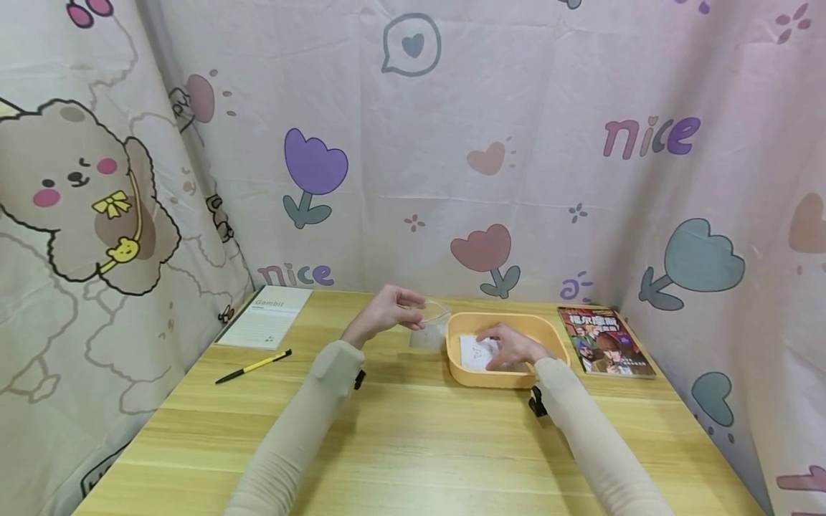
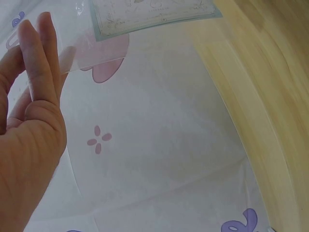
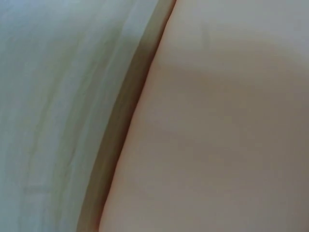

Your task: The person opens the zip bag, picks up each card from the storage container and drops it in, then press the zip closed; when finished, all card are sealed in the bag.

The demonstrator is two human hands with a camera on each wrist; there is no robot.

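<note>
Your left hand point(image 1: 393, 308) pinches a clear plastic sleeve point(image 1: 426, 335) between thumb and fingers, and your right hand point(image 1: 513, 347) reaches into a yellow tray point(image 1: 490, 379), thumb and forefinger spread apart over a white card point(image 1: 474, 352). From the head view you cannot tell whether those right fingers grip the card or only touch it. The sleeve hangs just beside the tray's left end, above the wooden table point(image 1: 400, 444). To your left lie a notebook point(image 1: 264, 317) (its cover reads "Gambit") and, nearer you, a yellow-and-black pen point(image 1: 254, 366), set at a slant. Just right of the tray lies a colourful comic book point(image 1: 606, 342). A patterned curtain point(image 1: 400, 143) hangs behind the table and along both sides.

In the left wrist view, your fore and middle fingers point up, close together, at the edge of the clear film. A printed sheet with a pale green border point(image 2: 157, 14) shows at the top; you cannot tell whether it sits inside the film or behind it.

In the right wrist view, a smooth, blurred surface point(image 3: 207, 145) fills most of the frame, hiding your right fingers.
</note>
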